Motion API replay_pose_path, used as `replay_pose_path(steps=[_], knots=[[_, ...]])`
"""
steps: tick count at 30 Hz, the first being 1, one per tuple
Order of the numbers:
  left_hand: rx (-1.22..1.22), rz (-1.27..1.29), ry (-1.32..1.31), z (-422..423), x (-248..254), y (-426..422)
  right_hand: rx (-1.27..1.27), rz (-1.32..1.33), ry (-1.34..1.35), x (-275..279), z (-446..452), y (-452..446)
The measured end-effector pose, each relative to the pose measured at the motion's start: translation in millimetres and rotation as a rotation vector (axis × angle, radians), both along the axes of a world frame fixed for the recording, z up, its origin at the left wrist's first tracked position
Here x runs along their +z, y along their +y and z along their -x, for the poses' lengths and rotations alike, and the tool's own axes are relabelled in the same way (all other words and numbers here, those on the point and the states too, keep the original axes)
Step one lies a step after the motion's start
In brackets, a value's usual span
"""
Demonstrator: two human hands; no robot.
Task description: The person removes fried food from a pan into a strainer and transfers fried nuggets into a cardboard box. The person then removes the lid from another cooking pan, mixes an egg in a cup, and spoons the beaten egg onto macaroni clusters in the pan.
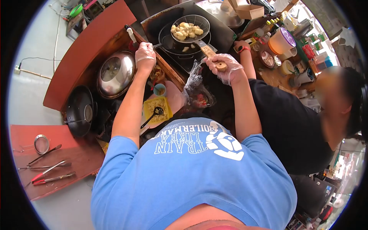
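My right hand (pixel 224 68), in a clear plastic glove, is wrapped round the wooden handle of a wire strainer (pixel 190 28). Pale yellow fried pieces (pixel 186 30) lie in the strainer, which is over a dark wok (pixel 184 50). A few pieces show in the wok below it. Also gloved, my left hand (pixel 145 56) is closed at the wok's left side, round what looks like the wok handle (pixel 157 46). Below and between my forearms, a yellow tray (pixel 157 108) holds crumbly pale food with a black slotted spoon (pixel 157 111) in it.
A co-worker in black (pixel 287 122) stands close on my right, one hand (pixel 242 46) near the stove. A metal lid (pixel 116 74) and a black pan (pixel 79 111) are at left. Tongs (pixel 50 175) lie on a red board (pixel 73 153). A purple-lidded tub (pixel 281 41) stands at right.
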State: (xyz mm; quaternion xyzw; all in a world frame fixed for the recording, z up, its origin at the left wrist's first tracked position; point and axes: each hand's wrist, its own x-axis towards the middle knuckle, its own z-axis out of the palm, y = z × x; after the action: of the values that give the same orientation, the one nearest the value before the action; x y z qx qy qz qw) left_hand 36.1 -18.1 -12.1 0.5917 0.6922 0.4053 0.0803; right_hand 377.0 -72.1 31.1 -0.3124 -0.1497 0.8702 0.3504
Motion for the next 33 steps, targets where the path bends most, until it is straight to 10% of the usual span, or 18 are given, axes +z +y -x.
replay_pose_path(steps=[5, 12, 23, 25, 27, 33], knots=[[0.090, 0.038, 0.008, 0, -31, 15, 0.000, -0.017, 0.007, 25, 3, 2], [-0.073, 0.158, -1.323, -19, -65, 25, -0.150, -0.043, -0.144, 69, 14, -6], [0.292, 0.088, -1.448, -91, -83, 67, -0.081, -0.020, -0.101, 62, 9, -24], [0.277, 0.087, -1.378, -83, -111, 81, -0.007, -0.060, -0.062, 55, 4, -25], [-0.289, -0.216, -1.399, -67, -122, 79, -0.020, -0.062, -0.081, 53, 4, -28], [-0.084, -0.103, -1.382, -60, -101, 75, -0.036, -0.015, -0.101, 46, 0, -37]])
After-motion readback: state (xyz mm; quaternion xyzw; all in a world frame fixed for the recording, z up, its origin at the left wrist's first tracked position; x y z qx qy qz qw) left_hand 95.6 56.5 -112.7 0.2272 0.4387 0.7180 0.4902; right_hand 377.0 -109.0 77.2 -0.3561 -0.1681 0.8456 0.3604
